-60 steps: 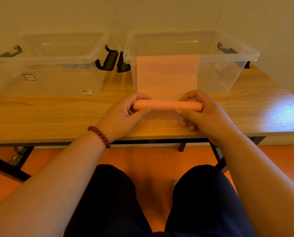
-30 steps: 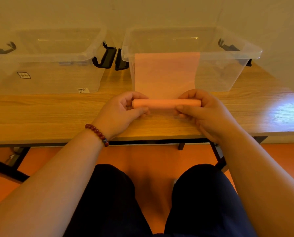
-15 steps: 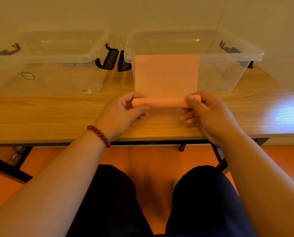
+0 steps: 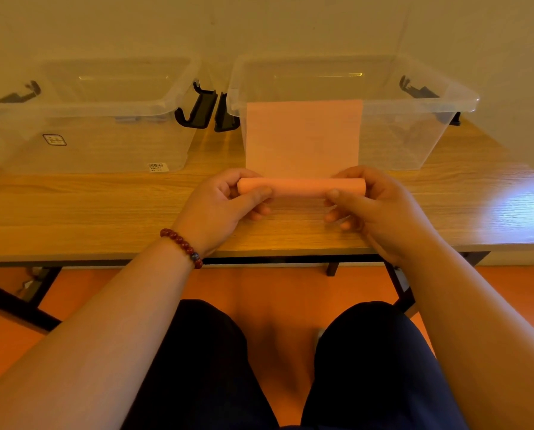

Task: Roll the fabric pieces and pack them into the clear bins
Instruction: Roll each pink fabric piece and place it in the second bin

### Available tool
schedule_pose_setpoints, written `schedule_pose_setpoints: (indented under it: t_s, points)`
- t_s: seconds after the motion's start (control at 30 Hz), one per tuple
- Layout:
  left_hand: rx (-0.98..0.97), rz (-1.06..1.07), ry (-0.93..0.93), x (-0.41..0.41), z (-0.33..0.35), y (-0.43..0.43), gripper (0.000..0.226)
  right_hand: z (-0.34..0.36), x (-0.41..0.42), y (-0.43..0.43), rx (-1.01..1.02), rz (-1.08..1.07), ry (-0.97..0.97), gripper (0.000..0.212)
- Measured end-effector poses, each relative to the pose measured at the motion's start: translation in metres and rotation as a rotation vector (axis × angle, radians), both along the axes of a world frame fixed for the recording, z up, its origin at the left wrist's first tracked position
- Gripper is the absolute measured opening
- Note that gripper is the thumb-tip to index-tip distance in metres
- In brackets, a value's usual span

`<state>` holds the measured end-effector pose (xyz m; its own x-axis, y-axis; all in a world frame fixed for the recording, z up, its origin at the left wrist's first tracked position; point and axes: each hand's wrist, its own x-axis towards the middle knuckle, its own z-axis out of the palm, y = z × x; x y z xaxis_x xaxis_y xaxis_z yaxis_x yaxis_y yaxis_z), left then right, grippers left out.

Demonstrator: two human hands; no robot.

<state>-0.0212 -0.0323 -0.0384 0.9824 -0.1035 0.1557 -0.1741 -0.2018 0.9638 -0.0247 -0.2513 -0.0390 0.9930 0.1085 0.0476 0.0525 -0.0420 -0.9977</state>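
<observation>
My left hand [image 4: 219,206] and right hand [image 4: 374,203] each grip one end of the pink fabric roll [image 4: 301,187] above the wooden table [image 4: 104,206]. Its unrolled length [image 4: 304,138] rises against the right clear bin [image 4: 408,131]; the left clear bin [image 4: 104,144] stands beside it.

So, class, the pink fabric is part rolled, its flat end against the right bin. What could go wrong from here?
The left hand and right hand grip only the ends of the roll, so its middle may loosen. The flat fabric against the right bin might slip sideways and wind crooked.
</observation>
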Motion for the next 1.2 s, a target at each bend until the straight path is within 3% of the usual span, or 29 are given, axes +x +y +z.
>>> schedule_pose_setpoints:
  t_s: [0.1,0.23,0.33,0.53,0.7,0.8,0.93,1.07,1.2]
  points:
    - [0.019,0.0,-0.005,-0.0001,0.0002,-0.0007,0.011,0.001,-0.0019,-0.0001,0.003,0.013,0.004,0.028]
    - [-0.01,-0.043,-0.012,-0.0008,0.0002,-0.0001,0.028,-0.001,-0.0009,0.0011,-0.011,-0.029,-0.013,0.01]
    - [0.082,-0.036,-0.04,-0.0002,-0.0012,0.0007,0.025,-0.0013,-0.0002,0.0013,0.015,-0.04,-0.001,0.009]
    - [0.14,-0.019,-0.057,-0.0002,-0.0017,0.0006,0.014,0.0001,-0.0036,-0.0005,-0.015,0.004,-0.02,0.033]
    - [0.168,-0.059,-0.073,-0.0011,-0.0006,0.0004,0.027,-0.0015,-0.0028,0.0006,-0.036,-0.028,-0.052,0.006]
    - [0.178,-0.041,-0.08,-0.0016,-0.0005,-0.0008,0.021,-0.0014,-0.0018,0.0002,-0.012,-0.012,-0.033,0.009]
    - [0.155,-0.018,-0.064,-0.0001,-0.0017,-0.0004,0.014,-0.0017,-0.0015,-0.0004,-0.032,0.008,-0.016,0.028]
    - [0.16,-0.051,-0.053,-0.0002,-0.0019,0.0002,0.026,-0.0025,-0.0014,0.0005,-0.04,-0.026,-0.041,0.006]
    - [0.143,-0.042,-0.068,-0.0013,-0.001,0.0,0.022,-0.0031,-0.0011,0.0004,-0.043,-0.05,-0.039,0.008]
